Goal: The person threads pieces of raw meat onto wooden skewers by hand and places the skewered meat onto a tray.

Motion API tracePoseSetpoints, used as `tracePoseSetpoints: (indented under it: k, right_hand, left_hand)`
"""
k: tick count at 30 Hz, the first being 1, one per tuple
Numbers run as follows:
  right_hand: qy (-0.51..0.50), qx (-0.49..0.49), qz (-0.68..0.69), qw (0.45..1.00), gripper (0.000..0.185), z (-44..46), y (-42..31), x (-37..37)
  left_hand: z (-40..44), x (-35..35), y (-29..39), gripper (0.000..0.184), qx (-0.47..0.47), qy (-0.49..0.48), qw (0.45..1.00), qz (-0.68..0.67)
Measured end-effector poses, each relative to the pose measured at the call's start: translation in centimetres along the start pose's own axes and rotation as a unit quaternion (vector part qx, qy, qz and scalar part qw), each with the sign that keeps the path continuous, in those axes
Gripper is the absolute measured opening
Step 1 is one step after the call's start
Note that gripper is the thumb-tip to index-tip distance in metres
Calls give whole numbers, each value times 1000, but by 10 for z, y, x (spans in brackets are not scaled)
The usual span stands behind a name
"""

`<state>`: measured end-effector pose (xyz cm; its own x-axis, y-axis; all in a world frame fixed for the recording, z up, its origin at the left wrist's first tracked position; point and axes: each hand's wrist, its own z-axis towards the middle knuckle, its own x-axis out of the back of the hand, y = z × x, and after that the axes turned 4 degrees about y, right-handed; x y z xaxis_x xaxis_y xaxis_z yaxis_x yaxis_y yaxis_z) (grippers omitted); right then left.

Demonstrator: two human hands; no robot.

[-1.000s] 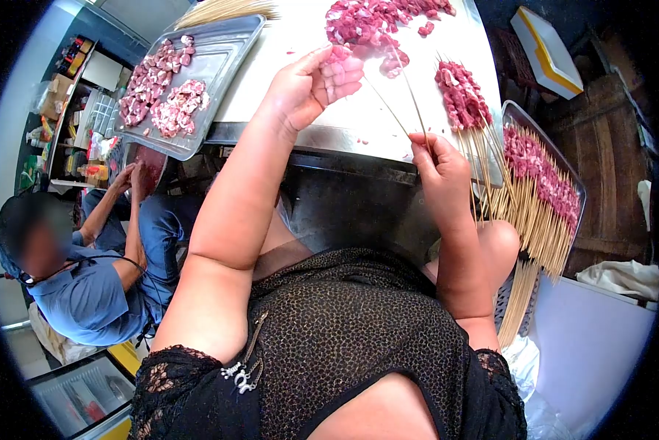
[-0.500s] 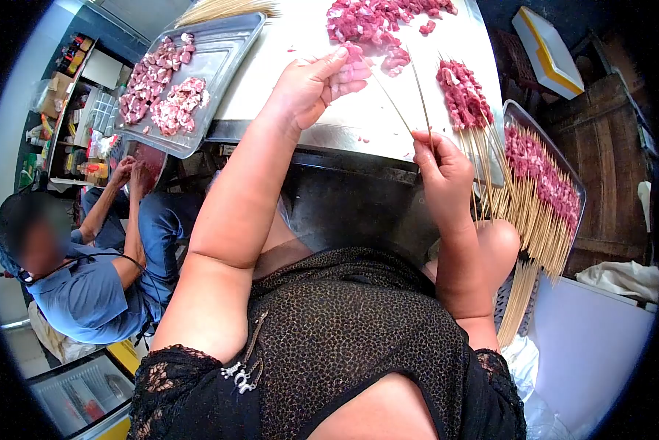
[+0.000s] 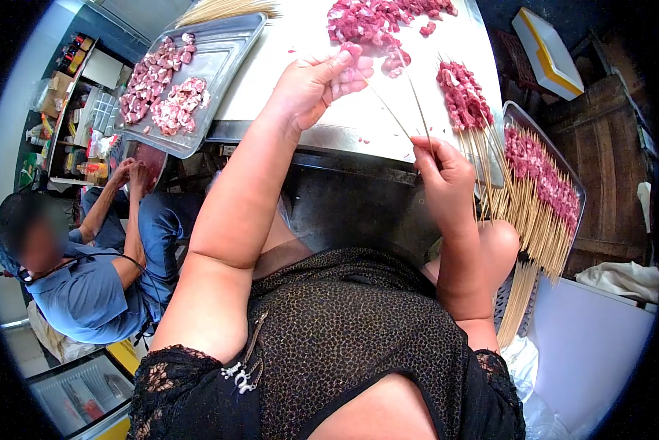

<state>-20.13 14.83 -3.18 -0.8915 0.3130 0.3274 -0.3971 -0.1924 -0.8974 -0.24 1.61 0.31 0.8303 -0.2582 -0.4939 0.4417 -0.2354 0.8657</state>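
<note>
My left hand is raised over the white tabletop, with a piece of raw meat pinched at its fingertips. In my right hand are two thin wooden skewers. One slants up-left toward the left hand's fingers; the other points up toward the meat heap. Whether the first skewer's tip is in the meat I cannot tell. Beyond my hands lies a heap of cut raw meat. Right of it, a bunch of threaded meat skewers rests at the table's edge.
A metal tray with two piles of meat pieces stands at left, near a bundle of bare skewers. At right, another tray holds many threaded skewers. A person in blue sits at left, hands together. A foam box stands back right.
The skewers in my right hand have tilted slightly leftward, and the right hand has dropped a touch. My left hand stays nearly in place, still pinching meat.
</note>
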Motion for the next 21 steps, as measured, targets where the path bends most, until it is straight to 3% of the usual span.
tracePoseSetpoints:
  k: [21]
  right_hand:
    - [25, 5, 15, 1000, 13, 1, 8, -12]
  left_hand:
    - [0, -7, -12, 19, 32, 51, 994, -87]
